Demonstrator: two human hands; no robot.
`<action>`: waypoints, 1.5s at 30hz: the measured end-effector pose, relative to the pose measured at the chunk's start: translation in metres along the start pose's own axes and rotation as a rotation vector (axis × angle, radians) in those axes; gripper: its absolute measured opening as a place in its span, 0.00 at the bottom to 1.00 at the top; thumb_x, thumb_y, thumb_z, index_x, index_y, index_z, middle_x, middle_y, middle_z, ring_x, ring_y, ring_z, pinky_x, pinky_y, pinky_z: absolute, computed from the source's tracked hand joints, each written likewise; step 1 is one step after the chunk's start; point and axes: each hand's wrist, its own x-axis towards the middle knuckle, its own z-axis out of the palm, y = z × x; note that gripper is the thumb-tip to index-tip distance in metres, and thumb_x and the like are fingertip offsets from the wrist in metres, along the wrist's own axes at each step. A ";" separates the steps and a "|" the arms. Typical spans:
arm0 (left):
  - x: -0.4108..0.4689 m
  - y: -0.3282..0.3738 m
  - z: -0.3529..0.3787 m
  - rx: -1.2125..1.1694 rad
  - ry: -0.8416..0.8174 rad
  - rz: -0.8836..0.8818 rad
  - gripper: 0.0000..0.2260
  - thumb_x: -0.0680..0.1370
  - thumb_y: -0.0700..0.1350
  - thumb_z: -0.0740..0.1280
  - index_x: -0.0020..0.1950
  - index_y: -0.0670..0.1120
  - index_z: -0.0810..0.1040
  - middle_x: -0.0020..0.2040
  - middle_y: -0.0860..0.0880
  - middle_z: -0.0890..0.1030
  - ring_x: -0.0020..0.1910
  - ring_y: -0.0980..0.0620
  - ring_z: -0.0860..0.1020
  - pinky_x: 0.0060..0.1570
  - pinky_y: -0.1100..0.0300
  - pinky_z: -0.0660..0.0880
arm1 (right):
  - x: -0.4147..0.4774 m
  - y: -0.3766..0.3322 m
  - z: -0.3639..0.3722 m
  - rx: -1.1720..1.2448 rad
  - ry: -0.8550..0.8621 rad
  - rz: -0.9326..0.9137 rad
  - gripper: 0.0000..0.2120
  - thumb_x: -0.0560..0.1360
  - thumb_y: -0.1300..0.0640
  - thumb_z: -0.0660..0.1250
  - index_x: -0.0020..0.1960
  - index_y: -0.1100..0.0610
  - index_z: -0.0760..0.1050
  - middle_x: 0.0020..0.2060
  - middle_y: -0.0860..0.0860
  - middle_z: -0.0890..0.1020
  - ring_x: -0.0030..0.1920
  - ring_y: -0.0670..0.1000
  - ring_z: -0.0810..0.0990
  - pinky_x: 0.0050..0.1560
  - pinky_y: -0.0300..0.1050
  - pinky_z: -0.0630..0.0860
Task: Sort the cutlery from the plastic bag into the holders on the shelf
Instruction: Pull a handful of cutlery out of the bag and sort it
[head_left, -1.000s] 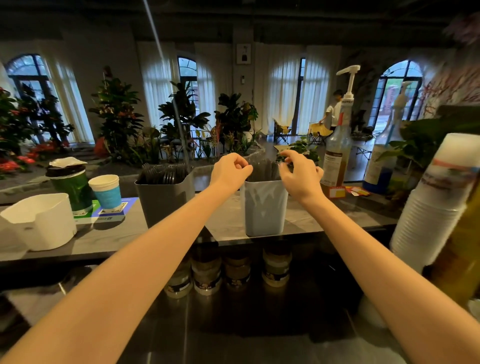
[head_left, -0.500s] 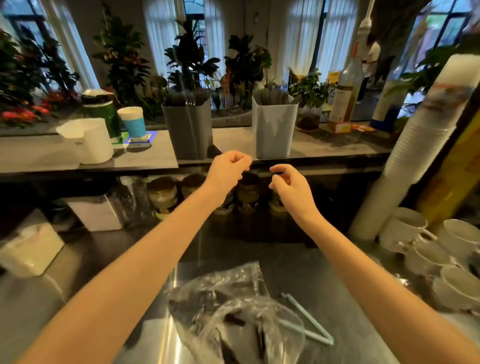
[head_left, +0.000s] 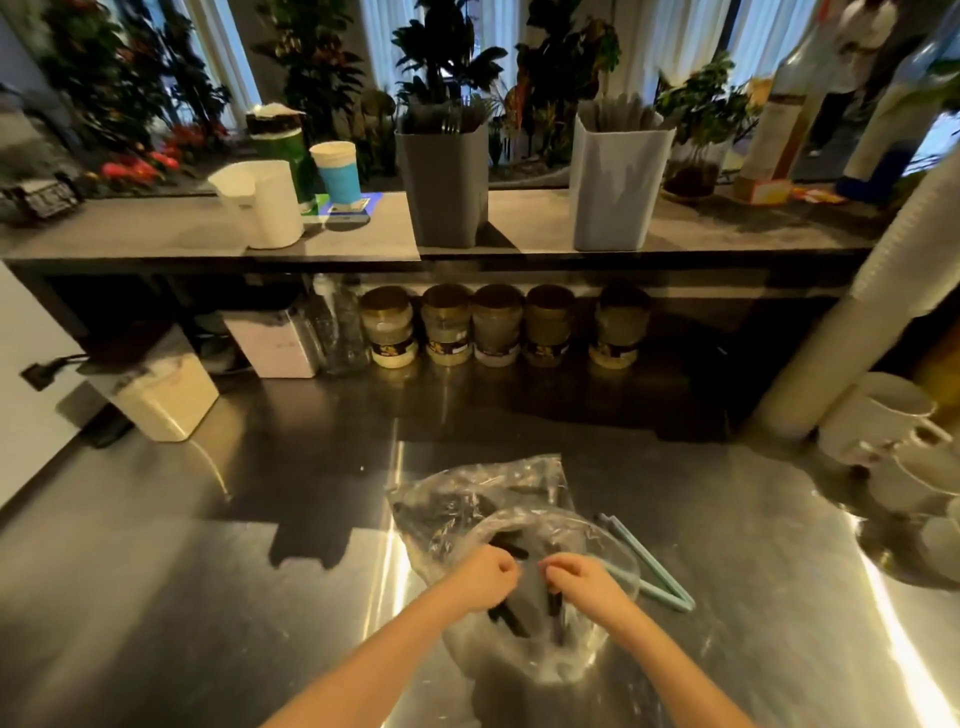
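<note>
Head view, left hand (head_left: 488, 577), right hand (head_left: 584, 579), both curled over plastic bag (head_left: 467, 493)

Plastic bag (head_left: 467, 499) lies on counter (head_left: 208, 571); left hand (head_left: 487, 578), right hand (head_left: 584, 581) pinch black cutlery (head_left: 511, 621) inside

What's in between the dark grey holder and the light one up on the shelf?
Nothing stands between the dark grey holder and the light holder. The head view shows only bare shelf there.
</note>
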 end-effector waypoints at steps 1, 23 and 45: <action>0.003 0.001 0.003 0.007 0.011 0.004 0.12 0.80 0.42 0.58 0.51 0.43 0.81 0.47 0.44 0.81 0.46 0.49 0.76 0.51 0.59 0.73 | 0.003 0.003 0.002 -0.027 -0.006 0.013 0.08 0.79 0.60 0.59 0.49 0.51 0.75 0.42 0.45 0.77 0.42 0.42 0.76 0.42 0.30 0.71; 0.061 0.023 0.075 -0.110 0.119 -0.166 0.22 0.75 0.43 0.66 0.68 0.46 0.67 0.65 0.46 0.73 0.64 0.47 0.72 0.65 0.58 0.68 | 0.041 0.053 -0.018 0.107 0.109 0.133 0.14 0.69 0.64 0.69 0.54 0.56 0.74 0.44 0.49 0.79 0.43 0.42 0.77 0.38 0.25 0.71; 0.079 0.036 0.082 0.060 0.195 -0.302 0.21 0.81 0.42 0.57 0.73 0.40 0.60 0.71 0.42 0.67 0.70 0.46 0.67 0.66 0.58 0.66 | 0.030 0.058 -0.035 0.179 0.352 0.190 0.12 0.72 0.73 0.60 0.41 0.58 0.74 0.32 0.50 0.77 0.30 0.46 0.72 0.28 0.29 0.68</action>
